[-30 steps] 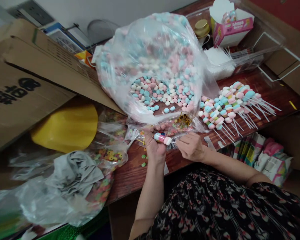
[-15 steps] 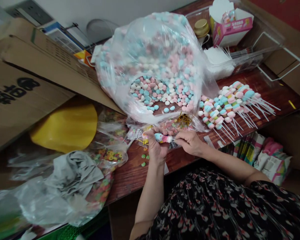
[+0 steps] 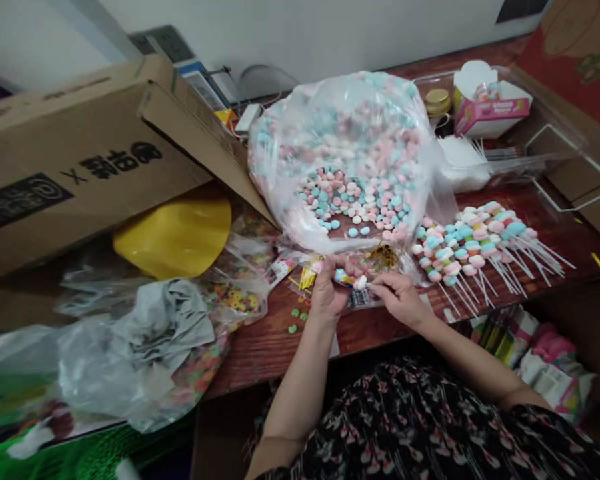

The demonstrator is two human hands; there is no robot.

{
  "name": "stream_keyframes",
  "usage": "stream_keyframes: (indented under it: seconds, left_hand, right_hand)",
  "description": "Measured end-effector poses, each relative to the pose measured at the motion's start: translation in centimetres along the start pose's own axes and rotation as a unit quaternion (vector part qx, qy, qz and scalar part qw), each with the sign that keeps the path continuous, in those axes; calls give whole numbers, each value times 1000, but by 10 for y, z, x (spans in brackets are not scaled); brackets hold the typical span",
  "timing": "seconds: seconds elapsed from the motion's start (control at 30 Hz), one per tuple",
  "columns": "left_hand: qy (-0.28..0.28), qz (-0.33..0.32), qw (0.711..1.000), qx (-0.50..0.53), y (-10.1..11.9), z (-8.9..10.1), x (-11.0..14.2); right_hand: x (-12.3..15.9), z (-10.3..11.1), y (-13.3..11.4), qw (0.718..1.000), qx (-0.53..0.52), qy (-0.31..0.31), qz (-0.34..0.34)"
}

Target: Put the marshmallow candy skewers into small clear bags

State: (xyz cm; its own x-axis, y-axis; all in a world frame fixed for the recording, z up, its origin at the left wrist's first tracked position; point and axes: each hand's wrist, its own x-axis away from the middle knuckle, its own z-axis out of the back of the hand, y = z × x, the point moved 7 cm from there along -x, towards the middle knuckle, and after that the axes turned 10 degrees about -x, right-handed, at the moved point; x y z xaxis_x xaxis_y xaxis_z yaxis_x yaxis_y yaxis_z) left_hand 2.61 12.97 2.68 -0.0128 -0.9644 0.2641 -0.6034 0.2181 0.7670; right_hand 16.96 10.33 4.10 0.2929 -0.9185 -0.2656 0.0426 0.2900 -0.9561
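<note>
Between my two hands is a candy skewer, with pink, white and blue pieces strung along it. My left hand is closed around the candy end, and its fingers and thumb hide part of the string. At the other end, my right hand pinches the thin white stick just past a white piece. Right of my hands, finished-looking marshmallow skewers lie in a pile, sticks pointing toward me. Behind my hands a large clear bag of pink, white and blue marshmallows lies open toward me.
Gold twist ties lie on a flat packet by the bag's mouth. Green gummy rings sit loose on the table. Left are a cardboard box, a yellow sheet and a grey cloth. White sticks lie at back right.
The camera view has shifted, so the table's things appear lower and farther right. Both hands keep their hold on the skewer, and less of its candy shows past my left hand.
</note>
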Motion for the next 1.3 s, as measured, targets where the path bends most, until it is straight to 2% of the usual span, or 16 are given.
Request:
stream_keyframes:
  seconds: [0.07,0.13,0.2,0.3,0.43,0.5,0.57,0.63,0.7,0.77,0.83,0.93,1.07,1.2,1.27,1.3]
  left_hand:
    - [4,14,1000,-4,-6,-3,3]
    - [10,16,1000,0,-10,-7,7]
    - [18,7,1000,10,-11,-8,8]
    - [60,-3,997,46,-12,0,6]
    - [114,-13,988,103,-2,16,5]
    - [87,-21,990,112,6,15,7]
    - [40,-22,994,102,10,9,11]
    - [0,-21,996,81,9,1,14]
    - [-28,-21,998,46,1,-6,15]
    - [-34,-22,999,9,-9,-11,14]
    - [-13,-29,999,-24,-18,-10,13]
    - [-5,-23,996,-84,-22,-7,14]
    - [-82,-31,992,-90,0,-13,11]
    - [-96,-92,990,-52,32,-17,3]
    - [-112,-85,989,-51,33,-23,1]
    - [-117,-74,989,-49,31,-25,1]
  right_hand:
    - [6,-2,-15,986,138,18,95]
    - [12,-11,-25,948,267,24,169]
    - [16,-21,-29,917,342,25,203]
    - [19,-30,-30,916,345,16,202]
    - [19,-34,-25,968,210,-15,134]
    - [16,-31,-15,993,105,-16,59]
    - [13,-29,-1,999,4,-4,-33]
    - [10,-28,11,990,-84,10,-109]
    - [8,-29,17,977,-149,20,-150]
    - [6,-29,18,972,-169,31,-157]
    - [6,-27,17,976,-154,46,-149]
    - [8,-23,19,969,-184,67,-151]
    - [11,-25,30,912,-344,74,-210]
    - [16,-39,35,859,-430,24,-277]
    - [18,-43,35,848,-441,10,-292]
    - [18,-42,34,856,-431,20,-285]
